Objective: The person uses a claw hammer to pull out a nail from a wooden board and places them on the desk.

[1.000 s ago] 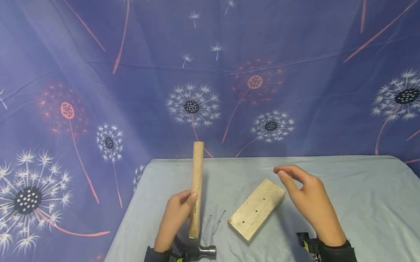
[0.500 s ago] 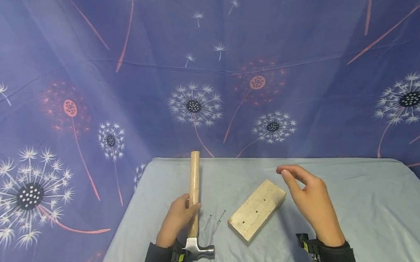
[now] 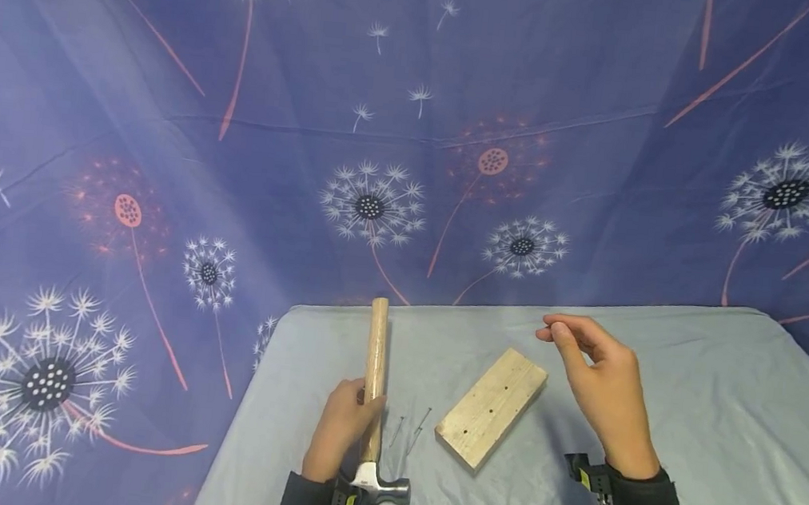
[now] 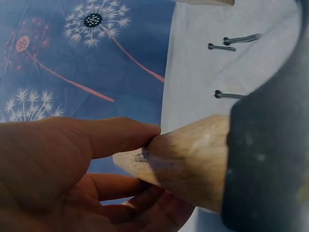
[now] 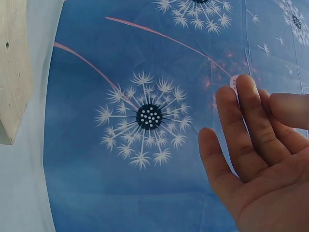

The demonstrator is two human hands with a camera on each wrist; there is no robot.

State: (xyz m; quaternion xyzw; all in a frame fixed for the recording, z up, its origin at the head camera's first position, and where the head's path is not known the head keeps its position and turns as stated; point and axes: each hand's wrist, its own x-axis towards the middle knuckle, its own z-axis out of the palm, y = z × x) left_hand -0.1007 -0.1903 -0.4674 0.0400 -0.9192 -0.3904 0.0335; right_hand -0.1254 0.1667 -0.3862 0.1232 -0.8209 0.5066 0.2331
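My left hand (image 3: 340,427) grips a claw hammer (image 3: 378,346) by its wooden handle, thumb along one side and fingers behind. The handle points away from me and the metal head (image 3: 392,490) is at the near end. In the left wrist view the dark head fills the right edge, close to the camera. Over the far right of a wooden block (image 3: 500,393) hovers my right hand (image 3: 612,391), fingers bent loosely, thumb near the fingertips. Nothing shows between them in the right wrist view. Three loose nails (image 3: 419,429) lie between hammer and block.
A pale blue cloth (image 3: 734,442) covers the table under everything. Behind it hangs a blue curtain (image 3: 602,141) printed with dandelions, close to the table's back edge. Several small dark holes mark the block's top.
The hammer has shifted toward me and its head now catches the light. My left hand has come slightly nearer too. My right hand has barely moved, its thumb drawn closer to the fingers.
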